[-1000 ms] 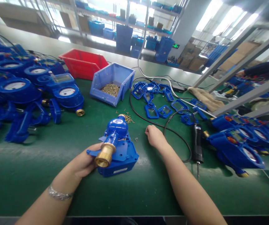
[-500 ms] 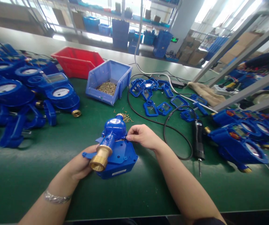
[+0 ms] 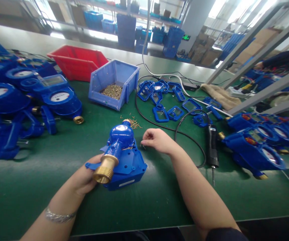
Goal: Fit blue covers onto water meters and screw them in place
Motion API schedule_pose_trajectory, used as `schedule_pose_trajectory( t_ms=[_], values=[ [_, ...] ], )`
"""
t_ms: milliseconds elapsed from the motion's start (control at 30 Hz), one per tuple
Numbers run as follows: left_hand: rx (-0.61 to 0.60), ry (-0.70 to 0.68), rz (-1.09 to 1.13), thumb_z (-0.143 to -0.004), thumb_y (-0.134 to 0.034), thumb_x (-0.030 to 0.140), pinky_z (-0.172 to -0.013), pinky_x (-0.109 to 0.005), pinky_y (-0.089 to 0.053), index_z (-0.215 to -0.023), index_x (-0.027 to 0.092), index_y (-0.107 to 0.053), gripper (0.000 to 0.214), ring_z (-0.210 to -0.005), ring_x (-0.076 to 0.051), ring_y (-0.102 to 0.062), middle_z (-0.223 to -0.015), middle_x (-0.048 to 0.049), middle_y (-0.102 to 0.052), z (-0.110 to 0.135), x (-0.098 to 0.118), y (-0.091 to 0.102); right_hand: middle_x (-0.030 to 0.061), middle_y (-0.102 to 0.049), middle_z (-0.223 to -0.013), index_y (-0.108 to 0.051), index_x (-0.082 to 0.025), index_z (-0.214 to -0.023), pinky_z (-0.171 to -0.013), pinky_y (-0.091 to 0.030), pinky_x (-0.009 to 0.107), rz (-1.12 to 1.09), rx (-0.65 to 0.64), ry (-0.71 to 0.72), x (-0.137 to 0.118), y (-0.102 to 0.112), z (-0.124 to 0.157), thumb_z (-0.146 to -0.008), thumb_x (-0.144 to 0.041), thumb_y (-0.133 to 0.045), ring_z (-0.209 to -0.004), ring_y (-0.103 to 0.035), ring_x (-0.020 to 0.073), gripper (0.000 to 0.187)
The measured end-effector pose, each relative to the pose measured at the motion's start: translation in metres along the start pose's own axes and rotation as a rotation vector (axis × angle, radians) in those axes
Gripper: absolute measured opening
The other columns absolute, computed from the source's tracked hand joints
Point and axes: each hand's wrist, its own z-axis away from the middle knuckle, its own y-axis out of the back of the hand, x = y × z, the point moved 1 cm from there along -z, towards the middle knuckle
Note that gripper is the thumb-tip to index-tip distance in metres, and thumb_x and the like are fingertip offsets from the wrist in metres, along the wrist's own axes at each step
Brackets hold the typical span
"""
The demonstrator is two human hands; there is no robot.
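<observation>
My left hand (image 3: 84, 177) grips a blue water meter (image 3: 121, 154) turned face down on the green table (image 3: 34, 180), its brass threaded end (image 3: 104, 169) pointing toward me. My right hand (image 3: 157, 140) hovers just right of the meter with fingers pinched on a small screw (image 3: 142, 145). A loose pile of small screws (image 3: 134, 124) lies behind the meter. A black electric screwdriver (image 3: 212, 149) with its cable lies on the table to the right of my right hand.
A light blue bin (image 3: 114, 83) holds screws, with a red bin (image 3: 77, 62) behind it. Several blue meters (image 3: 56, 97) crowd the left side, more meters (image 3: 257, 150) the right. Blue cover frames (image 3: 169, 103) lie at the back. Another person's sleeve (image 3: 282, 60) shows far right.
My right hand went from the table to the meter's body, then drew back slightly right with a screw pinched. The left hand kept its hold on the meter.
</observation>
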Motion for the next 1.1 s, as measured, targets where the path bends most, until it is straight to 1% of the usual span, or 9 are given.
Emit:
schedule_pose_trajectory(
  t_ms=[100,200,367,433,600,700,800,900,1100],
  values=[
    [0.027,-0.016,-0.005,-0.050,-0.068,0.007,-0.047,-0.018,-0.049,-0.052,0.014,-0.064,0.009,-0.047,-0.011,-0.057,-0.051,-0.0008,-0.063,0.001,0.000,-0.002,0.0011,-0.057,-0.066,-0.058,-0.013,-0.067,-0.067,-0.043,0.028,0.228,0.046,-0.075,0.008,0.000,-0.004,-0.074,-0.013,-0.070,-0.067,-0.054,0.0144,0.014],
    [0.028,-0.016,-0.024,-0.049,-0.069,0.007,-0.047,-0.018,-0.049,-0.053,0.013,-0.065,0.008,-0.047,-0.011,-0.056,-0.051,-0.0014,-0.063,0.000,0.001,-0.001,0.0024,-0.060,-0.073,-0.060,-0.012,-0.070,-0.078,-0.046,0.034,0.371,0.024,-0.097,0.011,-0.011,-0.006,-0.074,-0.014,-0.070,-0.078,-0.058,0.0175,0.012],
    [0.069,-0.083,-0.021,-0.049,-0.069,0.010,-0.046,-0.019,-0.049,-0.057,0.012,-0.066,0.009,-0.049,-0.012,-0.057,-0.054,-0.0023,-0.064,-0.005,-0.002,0.004,0.0062,-0.061,-0.086,-0.058,-0.011,-0.073,-0.089,-0.044,0.039,0.371,0.035,-0.024,0.008,-0.024,-0.004,-0.081,-0.005,-0.059,-0.092,-0.058,0.0191,0.010],
    [0.092,-0.120,0.013,-0.048,-0.070,0.013,-0.048,-0.019,-0.050,-0.059,0.011,-0.066,0.011,-0.051,-0.013,-0.058,-0.056,-0.0033,-0.065,-0.006,-0.002,0.006,0.0062,-0.061,-0.083,-0.056,-0.011,-0.073,-0.086,-0.046,0.035,0.278,0.044,0.020,0.005,-0.022,-0.003,-0.081,-0.004,-0.057,-0.088,-0.059,0.0181,0.011],
    [0.093,-0.125,0.095,-0.047,-0.072,0.013,-0.049,-0.020,-0.051,-0.059,0.011,-0.065,0.014,-0.050,-0.013,-0.058,-0.054,-0.0018,-0.063,-0.004,-0.002,0.003,-0.0005,-0.057,-0.071,-0.056,-0.011,-0.094,-0.061,-0.049,0.021,-0.064,-0.033,0.085,-0.009,-0.008,0.010,-0.085,-0.004,-0.050,-0.061,-0.057,0.0086,0.013],
    [0.073,-0.116,0.095,-0.051,-0.071,0.014,-0.050,-0.022,-0.053,-0.062,0.011,-0.066,0.013,-0.053,-0.015,-0.060,-0.055,-0.0016,-0.063,-0.002,0.001,0.000,-0.0018,-0.056,-0.064,-0.058,-0.011,-0.082,-0.057,-0.048,0.019,-0.171,-0.108,0.132,-0.019,0.000,0.024,-0.084,-0.004,-0.052,-0.057,-0.055,0.0079,0.009],
    [0.054,-0.115,0.056,-0.053,-0.071,0.014,-0.052,-0.022,-0.053,-0.063,0.011,-0.067,0.012,-0.055,-0.015,-0.060,-0.057,-0.0033,-0.064,-0.001,0.003,-0.001,-0.0026,-0.057,-0.064,-0.058,-0.012,-0.074,-0.056,-0.044,0.019,-0.170,-0.130,0.183,-0.024,0.003,0.036,-0.078,-0.005,-0.060,-0.058,-0.053,0.0079,0.009],
    [0.033,-0.107,0.020,-0.054,-0.071,0.015,-0.055,-0.023,-0.054,-0.065,0.011,-0.069,0.012,-0.056,-0.016,-0.060,-0.055,-0.0034,-0.064,-0.001,0.003,0.000,-0.0039,-0.055,-0.064,-0.058,-0.013,-0.069,-0.056,-0.037,0.018,-0.042,-0.105,0.251,-0.025,0.001,0.039,-0.074,-0.007,-0.068,-0.059,-0.049,0.0073,0.012],
    [0.020,-0.126,0.013,-0.051,-0.075,0.018,-0.056,-0.024,-0.054,-0.067,0.012,-0.069,0.018,-0.058,-0.017,-0.061,-0.058,-0.0037,-0.065,-0.005,0.000,0.005,-0.0051,-0.051,-0.060,-0.058,-0.014,-0.064,-0.055,-0.030,0.019,0.110,-0.055,0.275,-0.028,-0.003,0.040,-0.073,-0.008,-0.070,-0.057,-0.045,0.0069,0.016]
  ],
)
